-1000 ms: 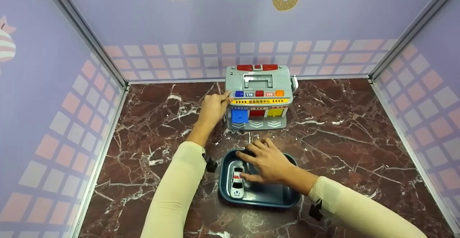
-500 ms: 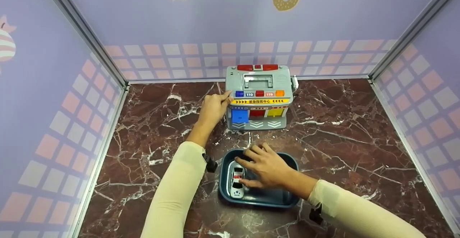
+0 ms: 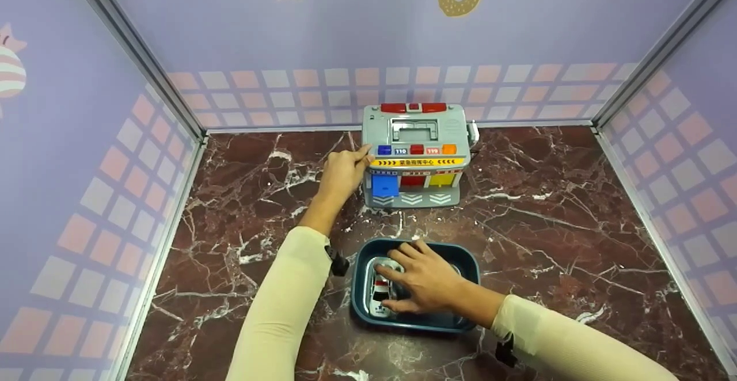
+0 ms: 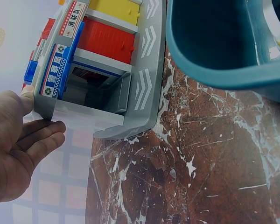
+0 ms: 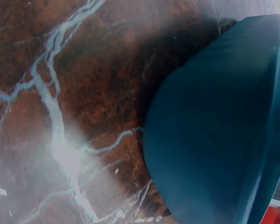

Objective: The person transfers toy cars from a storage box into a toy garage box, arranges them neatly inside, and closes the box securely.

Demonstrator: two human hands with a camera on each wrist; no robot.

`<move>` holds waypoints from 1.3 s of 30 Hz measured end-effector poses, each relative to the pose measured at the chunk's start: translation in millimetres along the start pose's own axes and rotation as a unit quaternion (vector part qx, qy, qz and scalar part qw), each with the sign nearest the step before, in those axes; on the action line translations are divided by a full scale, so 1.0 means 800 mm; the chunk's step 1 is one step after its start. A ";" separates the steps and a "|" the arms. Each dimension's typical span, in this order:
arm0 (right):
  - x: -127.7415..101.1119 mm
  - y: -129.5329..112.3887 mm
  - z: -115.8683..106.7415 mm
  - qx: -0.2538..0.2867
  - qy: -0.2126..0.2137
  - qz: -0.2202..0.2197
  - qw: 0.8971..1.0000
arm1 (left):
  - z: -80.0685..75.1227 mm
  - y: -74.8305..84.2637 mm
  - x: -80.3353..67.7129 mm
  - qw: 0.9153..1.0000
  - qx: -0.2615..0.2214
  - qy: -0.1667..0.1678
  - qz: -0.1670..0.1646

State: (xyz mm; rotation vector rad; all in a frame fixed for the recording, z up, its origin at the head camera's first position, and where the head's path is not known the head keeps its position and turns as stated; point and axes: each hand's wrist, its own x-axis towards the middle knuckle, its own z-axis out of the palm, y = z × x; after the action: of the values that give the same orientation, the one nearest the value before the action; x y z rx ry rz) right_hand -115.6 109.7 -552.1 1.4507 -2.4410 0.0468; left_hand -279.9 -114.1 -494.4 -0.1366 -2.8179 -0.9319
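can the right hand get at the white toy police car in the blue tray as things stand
Probably yes. The right hand is already inside the dark blue plastic tray, its fingers over the white toy police car, with nothing between them. Whether it grips the car yet is unclear.

Grey toy station [image 3: 414,156] is showing blue, red and yellow doors, the teal tray [image 3: 460,319] is sitting on red-brown, white-veined marble [image 3: 547,197].
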 end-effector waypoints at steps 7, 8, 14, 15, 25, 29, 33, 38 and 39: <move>0.000 -0.011 0.008 0.003 0.005 -0.009 1.000 | 0.001 0.000 0.000 1.000 -0.001 0.000 0.000; 0.000 -0.012 0.008 0.003 0.002 -0.009 1.000 | 0.001 -0.001 0.000 1.000 -0.001 0.001 -0.001; 0.001 -0.017 0.011 -0.004 -0.031 0.000 1.000 | 0.001 -0.001 0.000 1.000 0.001 0.005 0.004; 0.001 -0.017 0.012 -0.005 -0.035 0.001 0.999 | 0.001 -0.001 -0.001 1.000 0.001 0.005 0.006; 0.004 -0.020 0.017 -0.010 -0.039 0.002 0.999 | 0.002 -0.003 0.000 1.000 -0.008 0.013 0.012; 0.005 -0.019 0.016 0.000 -0.072 0.012 0.997 | 0.002 -0.002 -0.001 1.000 -0.008 0.009 0.008; 0.004 -0.019 0.017 0.004 -0.089 0.015 0.996 | 0.001 -0.002 -0.001 1.000 -0.008 0.006 0.007; 0.004 -0.016 0.019 0.002 -0.093 0.010 0.996 | 0.002 -0.003 -0.001 1.000 -0.005 0.007 0.007; 0.004 -0.016 0.019 0.004 -0.095 0.009 0.995 | 0.002 -0.002 -0.001 1.000 -0.005 0.008 0.007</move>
State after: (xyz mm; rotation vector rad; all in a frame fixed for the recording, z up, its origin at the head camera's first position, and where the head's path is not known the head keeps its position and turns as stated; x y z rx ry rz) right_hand -109.6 97.8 -566.9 1.4982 -2.6070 -0.0828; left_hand -279.9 -114.9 -496.9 -0.1484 -2.7954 -0.9409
